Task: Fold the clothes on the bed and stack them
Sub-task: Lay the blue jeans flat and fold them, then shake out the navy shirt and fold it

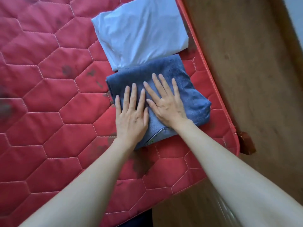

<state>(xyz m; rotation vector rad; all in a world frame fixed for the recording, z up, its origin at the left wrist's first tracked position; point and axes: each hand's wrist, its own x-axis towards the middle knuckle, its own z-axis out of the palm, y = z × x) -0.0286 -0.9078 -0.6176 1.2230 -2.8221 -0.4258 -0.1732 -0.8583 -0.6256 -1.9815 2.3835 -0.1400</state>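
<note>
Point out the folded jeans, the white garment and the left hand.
folded jeans (188,89), head view, bare denim right of the fingers.
white garment (141,33), head view, middle of the cloth.
left hand (131,118), head view, back of the hand.

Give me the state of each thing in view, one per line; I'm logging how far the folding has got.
Blue jeans: folded into a compact bundle, flat on the mattress, its far edge over the white garment's near edge.
White garment: folded, lying beyond the jeans, not stacked.
Left hand: open, palm pressing on the jeans.
Right hand: open, fingers spread, pressing on the jeans.
Red mattress: bare, quilted, stained.
</note>
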